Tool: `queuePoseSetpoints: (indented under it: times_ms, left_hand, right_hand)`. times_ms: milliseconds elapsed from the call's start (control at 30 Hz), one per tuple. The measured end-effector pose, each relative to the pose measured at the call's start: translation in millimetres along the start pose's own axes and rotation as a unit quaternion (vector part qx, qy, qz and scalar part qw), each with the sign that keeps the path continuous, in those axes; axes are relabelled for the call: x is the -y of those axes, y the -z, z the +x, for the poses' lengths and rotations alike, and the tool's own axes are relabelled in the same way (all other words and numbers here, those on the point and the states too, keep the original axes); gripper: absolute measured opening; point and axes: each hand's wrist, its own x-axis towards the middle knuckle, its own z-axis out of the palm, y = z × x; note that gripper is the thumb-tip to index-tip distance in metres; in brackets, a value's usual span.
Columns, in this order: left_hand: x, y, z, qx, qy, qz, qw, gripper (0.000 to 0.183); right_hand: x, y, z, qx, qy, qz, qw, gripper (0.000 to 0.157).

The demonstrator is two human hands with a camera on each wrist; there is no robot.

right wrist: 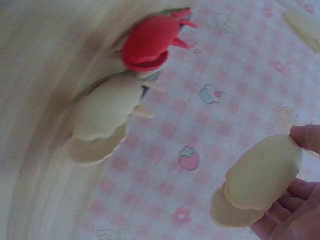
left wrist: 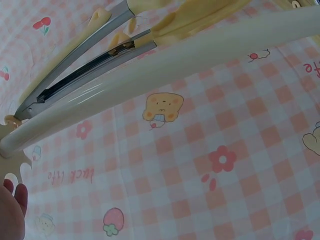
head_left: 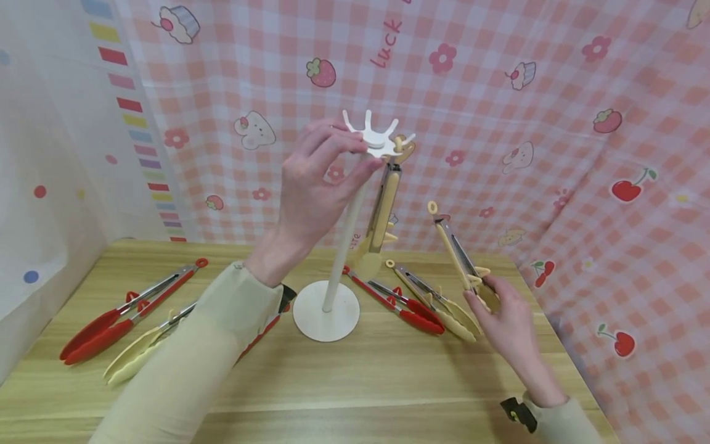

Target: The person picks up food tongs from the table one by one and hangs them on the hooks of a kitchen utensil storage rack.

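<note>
My left hand (head_left: pixel 318 176) pinches the edge of the white hook top (head_left: pixel 377 139) of an upright stand, thumb below and fingers above. Its pole (head_left: pixel 346 237) runs down to a round base (head_left: pixel 316 330) on the table. From one hook at the right, a pair of cream-yellow tongs (head_left: pixel 392 197) hangs by its ring, heads down. My right hand (head_left: pixel 510 320) holds a second pair of cream-yellow tongs (head_left: pixel 453 254) by the heads, ring end up, above the table to the right. The right wrist view shows those scalloped heads (right wrist: pixel 265 172) between thumb and fingers.
Red tongs (head_left: pixel 418 320) and yellow tongs (head_left: pixel 457 320) lie right of the base. Red tongs (head_left: pixel 100 333) and yellow tongs (head_left: pixel 133 357) lie at the left. Another red pair (head_left: pixel 261 336) is partly hidden by my left sleeve. A checked curtain (head_left: pixel 277 80) hangs behind the wooden table (head_left: pixel 399 382).
</note>
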Motion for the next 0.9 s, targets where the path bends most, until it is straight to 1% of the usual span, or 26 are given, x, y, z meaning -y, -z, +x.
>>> queuePoseSetpoints:
  times_ms: [167, 333, 633, 900]
  left_hand:
    - [0.1, -0.4, -0.6, -0.004, -0.002, -0.001, 1.0, 0.019]
    - [0.2, -0.8, -0.1, -0.006, -0.01, -0.003, 0.9999, 0.02]
    - [0.0, -1.7, -1.2, -0.006, -0.003, -0.005, 1.0, 0.02]
    - [0.2, -2.1, -1.4, -0.006, -0.003, -0.007, 1.0, 0.019]
  right_hand:
    - [10.4, -3.4, 1.8, -0.034, 0.018, 0.012, 0.999, 0.033]
    - [18.9, -5.8, 3.1, -0.058, 0.035, 0.035, 0.997, 0.031]
    - [34.3, -5.5, -0.6, -0.087, 0.048, 0.051, 0.994, 0.032]
    - [49.6, -2.5, -0.7, -0.092, 0.057, 0.091, 0.99, 0.032]
